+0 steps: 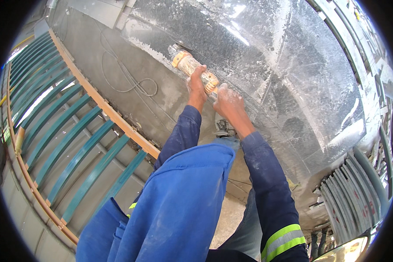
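Note:
Both my hands are closed around a dusty yellow angle grinder (188, 65). My left hand (197, 87) wraps the middle of its body. My right hand (229, 101) grips its rear end, nearer to me. The grinder's head and disc point away to the upper left, at the edge of a large dark, shiny sheet (310, 83) streaked with white dust. Whether the disc touches the sheet I cannot tell. White powder coats my fingers and dark blue sleeves.
On the left a railing of teal slats (70, 153) with an orange-brown edge (96, 96) runs alongside. A looped cable (135, 89) lies on the dusty concrete floor (161, 78). Stacked grey slabs (351, 194) stand at lower right. A blue cloth (179, 196) hangs before me.

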### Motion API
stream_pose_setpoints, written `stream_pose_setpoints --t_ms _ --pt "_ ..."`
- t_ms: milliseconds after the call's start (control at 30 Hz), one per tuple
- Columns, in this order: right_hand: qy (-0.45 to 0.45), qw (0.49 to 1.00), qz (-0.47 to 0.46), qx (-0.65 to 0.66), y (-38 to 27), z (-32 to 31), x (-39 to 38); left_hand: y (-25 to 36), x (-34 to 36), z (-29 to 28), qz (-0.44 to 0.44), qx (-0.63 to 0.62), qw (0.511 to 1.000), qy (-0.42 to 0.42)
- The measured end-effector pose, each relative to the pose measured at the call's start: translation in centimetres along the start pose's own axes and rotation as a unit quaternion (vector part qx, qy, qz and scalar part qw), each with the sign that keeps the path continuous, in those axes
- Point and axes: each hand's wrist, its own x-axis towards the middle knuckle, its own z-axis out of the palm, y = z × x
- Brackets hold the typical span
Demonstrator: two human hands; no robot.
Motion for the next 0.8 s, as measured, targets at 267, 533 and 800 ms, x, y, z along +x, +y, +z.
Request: stream_pose_setpoints --t_ms 267,533,800 --pt "0.019 0.999 -0.014 0.026 0.2 -0.3 0.9 0.4 1.0 0.6 0.008 -0.004 1.0 -0.003" --pt "0.04 0.999 -0.028 0.003 -0.8 0.3 2.3 1.7 2.7 0.2 -0.01 -0.002 1.0 0.004" --pt "0.023 1.0 -0.007 0.004 0.8 0.1 -0.7 -0.4 -1.0 0.7 -0.013 -0.013 1.0 0.002"
